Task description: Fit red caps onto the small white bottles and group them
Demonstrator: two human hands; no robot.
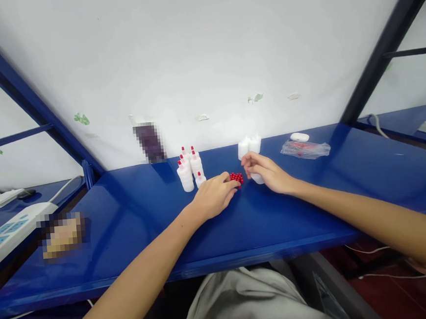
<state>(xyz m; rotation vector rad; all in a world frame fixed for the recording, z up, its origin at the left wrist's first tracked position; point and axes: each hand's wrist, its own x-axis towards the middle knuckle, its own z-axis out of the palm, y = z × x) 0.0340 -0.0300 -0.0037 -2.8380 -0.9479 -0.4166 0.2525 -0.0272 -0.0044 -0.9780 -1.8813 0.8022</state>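
My left hand [217,194] reaches over the blue table at the near left edge of a cluster of small red caps [236,177]. Its thumb and forefinger come together at a cap by the fingertips, which they partly hide. My right hand [267,171], just right of the caps, has its fingers curled around a small white bottle [258,178]. Most of that bottle is hidden by the hand. Behind it stand several white bottles [243,148] with no red tips showing. To the left, a group of white bottles [186,177] stands upright with red-tipped tops.
A clear plastic bag [305,149] with red pieces inside lies at the right, with a white rounded case [300,137] behind it. A white wall backs the blue table [136,219]. A power strip [14,231] sits at far left, near two blurred-out patches.
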